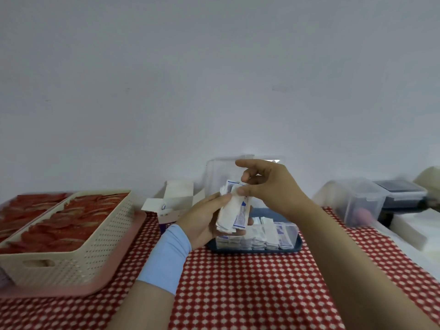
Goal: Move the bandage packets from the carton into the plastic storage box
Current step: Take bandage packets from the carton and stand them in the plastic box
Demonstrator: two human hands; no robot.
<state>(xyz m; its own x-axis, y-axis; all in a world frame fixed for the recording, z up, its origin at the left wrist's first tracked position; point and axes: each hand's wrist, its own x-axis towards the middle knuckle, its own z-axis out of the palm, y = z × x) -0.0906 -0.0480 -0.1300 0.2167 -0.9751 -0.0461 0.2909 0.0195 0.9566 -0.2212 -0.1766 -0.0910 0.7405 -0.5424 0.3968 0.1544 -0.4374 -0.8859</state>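
**Packet Transfer: Stack Held Above the Storage Box**

At far left, a cream perforated plastic basket (pixel 71 246) filled with flat red items stands on a pink plastic tray (pixel 114 284). Both rest on a red-and-white checked tablecloth (pixel 238 294).

Just right of the tray, a white cardboard carton (pixel 176 201) stands with its flaps open. Its contents cannot be made out.

The left hand (pixel 204 222), with a light blue band (pixel 166 256) round the wrist, grips a stack of white bandage packets with blue print (pixel 234 215). Its fingers curl round the lower part of the stack.

The right hand (pixel 269 186) pinches the top edge of the same stack between thumb and a curled finger. The index finger is raised clear of the packets.

The stack is held above the clear plastic storage box with a dark blue base (pixel 294 232), which sits directly behind the hands. Rows of upright packets (pixel 259 234) already fill the box.

Further right stand a clear lidded plastic container (pixel 357 201) and a dark one (pixel 402 194), both blurred.
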